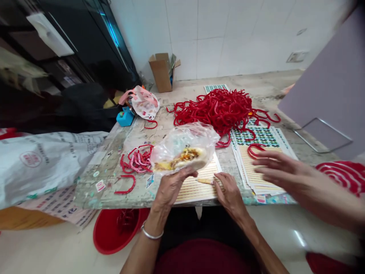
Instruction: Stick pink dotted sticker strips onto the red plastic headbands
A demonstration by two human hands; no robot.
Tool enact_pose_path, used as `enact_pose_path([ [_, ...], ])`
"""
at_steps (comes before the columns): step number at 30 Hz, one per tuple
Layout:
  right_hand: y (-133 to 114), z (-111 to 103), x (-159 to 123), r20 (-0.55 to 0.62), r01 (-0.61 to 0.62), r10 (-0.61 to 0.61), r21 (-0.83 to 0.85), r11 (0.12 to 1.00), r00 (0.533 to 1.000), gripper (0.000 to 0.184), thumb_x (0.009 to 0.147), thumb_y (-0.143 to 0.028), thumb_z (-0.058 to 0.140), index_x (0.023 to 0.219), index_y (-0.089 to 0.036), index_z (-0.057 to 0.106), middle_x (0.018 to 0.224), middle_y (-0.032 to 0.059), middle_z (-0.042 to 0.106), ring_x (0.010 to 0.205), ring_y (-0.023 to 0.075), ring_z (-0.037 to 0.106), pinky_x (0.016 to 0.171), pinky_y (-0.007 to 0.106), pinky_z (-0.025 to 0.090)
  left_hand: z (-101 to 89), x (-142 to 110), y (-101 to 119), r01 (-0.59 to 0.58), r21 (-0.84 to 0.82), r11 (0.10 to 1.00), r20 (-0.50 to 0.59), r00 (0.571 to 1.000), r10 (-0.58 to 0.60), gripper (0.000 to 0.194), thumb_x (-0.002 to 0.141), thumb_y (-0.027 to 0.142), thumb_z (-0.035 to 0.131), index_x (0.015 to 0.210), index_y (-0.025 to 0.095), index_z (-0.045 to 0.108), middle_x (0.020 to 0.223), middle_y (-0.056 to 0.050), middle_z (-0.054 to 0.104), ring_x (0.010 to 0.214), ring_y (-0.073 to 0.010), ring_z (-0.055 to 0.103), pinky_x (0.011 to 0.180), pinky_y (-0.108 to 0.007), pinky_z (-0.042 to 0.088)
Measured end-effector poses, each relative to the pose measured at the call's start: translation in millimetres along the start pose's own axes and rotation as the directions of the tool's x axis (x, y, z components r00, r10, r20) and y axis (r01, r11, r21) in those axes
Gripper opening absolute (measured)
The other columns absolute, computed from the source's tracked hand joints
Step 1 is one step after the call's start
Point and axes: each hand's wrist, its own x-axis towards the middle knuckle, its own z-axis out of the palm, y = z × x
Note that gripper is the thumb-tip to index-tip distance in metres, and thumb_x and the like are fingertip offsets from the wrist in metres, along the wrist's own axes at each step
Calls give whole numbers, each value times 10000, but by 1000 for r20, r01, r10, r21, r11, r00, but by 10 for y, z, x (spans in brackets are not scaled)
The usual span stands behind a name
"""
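My left hand, with a silver bangle on the wrist, is closed on a filled bun wrapped in a clear plastic bag, held just above the table. My right hand rests on the table's front edge, fingers pinching a small tan stick that lies on a striped sticker sheet. Another person's hand reaches in from the right, fingers spread over a stack of sticker sheets, beside a red hook.
A big heap of red plastic hooks lies mid-table, a smaller bunch at the left. A red basin sits below the table. A white sack is left, a cardboard box at the back, a grey board right.
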Motion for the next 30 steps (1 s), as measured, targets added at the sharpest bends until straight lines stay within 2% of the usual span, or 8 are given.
enact_pose_path([
  [5,20,291,-132,54,62,-53,-167,984,997,260,853,-257,529,1101,-186,564,1050,126,578,966,281,514,798,440,414,-338,-139,225,-80,81,994,-169,981,93,66,647,196,744,686,151,716,663,-7,693,639,-149,626,713,-295,498],
  [10,-39,372,16,216,135,-74,-284,949,974,71,863,-237,522,891,-190,566,882,65,582,838,226,512,718,338,370,-535,-315,294,-88,79,993,-304,947,108,113,615,214,760,697,151,715,699,-15,696,630,-159,619,651,-308,516],
  [13,95,362,39,111,69,-28,-389,919,993,94,865,-259,515,870,-172,552,828,74,579,794,232,506,694,337,355,-634,-405,292,-109,58,992,-352,928,122,150,620,175,754,767,164,722,815,-17,704,653,-155,621,647,-315,528],
  [17,300,226,54,-39,-65,53,-496,866,998,136,855,-280,529,878,-149,555,802,100,591,778,265,512,665,357,353,-780,-473,283,-121,44,992,-401,907,128,106,611,163,763,708,157,723,718,0,692,624,-151,627,643,-303,541],
  [21,208,154,189,-74,-89,58,-562,822,996,240,852,-288,532,1026,-124,548,955,155,602,879,310,523,707,393,375,-903,-487,294,-135,55,989,-419,896,145,98,599,174,777,679,147,728,695,-4,699,623,-155,647,660,-283,556],
  [25,-71,395,505,90,30,6,-394,919,996,204,882,-260,478,1041,-151,543,988,129,610,937,257,551,778,340,402,-962,-505,322,-155,60,986,-423,891,166,105,616,171,769,714,156,735,705,2,705,620,-149,657,672,-268,566],
  [28,-218,689,811,110,-1,49,-397,918,993,251,896,-299,439,1087,-156,517,966,104,629,850,229,592,663,300,400,-984,-555,346,-168,74,983,-432,883,184,114,597,205,787,675,142,732,671,0,699,619,-161,663,667,-257,570],
  [30,-258,831,982,132,-36,101,-421,906,986,195,867,-273,458,982,-154,560,881,98,648,775,234,605,596,291,362,-1002,-607,369,-186,71,980,-453,869,198,140,565,216,806,654,142,728,656,3,697,612,-168,663,659,-264,578],
])
